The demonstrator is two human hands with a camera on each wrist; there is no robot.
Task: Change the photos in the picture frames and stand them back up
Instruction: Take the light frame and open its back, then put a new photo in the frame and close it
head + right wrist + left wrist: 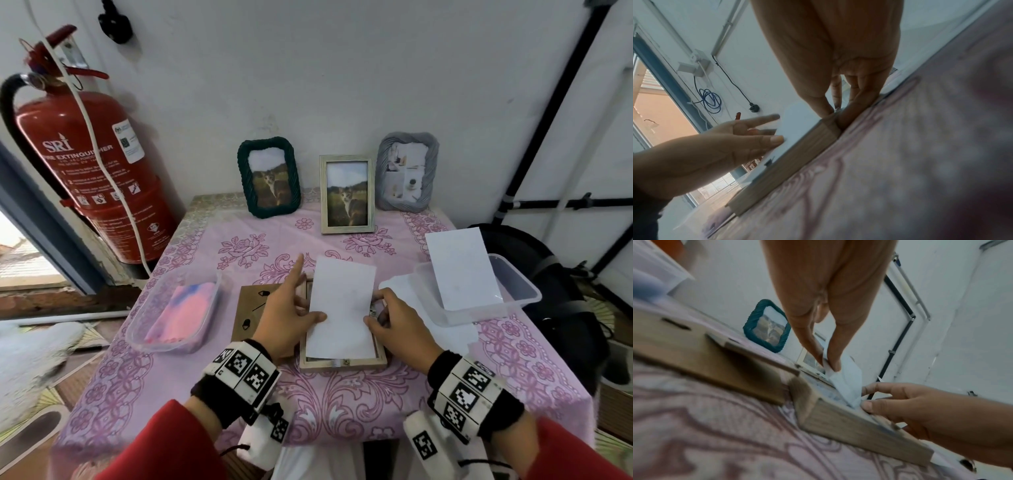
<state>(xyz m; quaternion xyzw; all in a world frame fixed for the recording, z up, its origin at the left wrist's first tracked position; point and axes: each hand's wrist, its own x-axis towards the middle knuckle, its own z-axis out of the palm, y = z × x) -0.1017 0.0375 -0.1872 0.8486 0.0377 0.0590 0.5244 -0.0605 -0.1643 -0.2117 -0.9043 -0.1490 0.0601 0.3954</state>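
Both hands [346, 320] pinch blank-backed photo [342, 301], hiding open frame [342, 364].

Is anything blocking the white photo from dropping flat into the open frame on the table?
Nothing visible does. The white photo lies face down over the open frame; the backing board sits off to its left. Only the left hand and right hand, pinching its edges, touch it.

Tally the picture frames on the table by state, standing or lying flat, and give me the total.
Standing: 3, the green frame, the wooden frame, the grey frame
Lying flat: 1, the open frame under both hands
Total: 4
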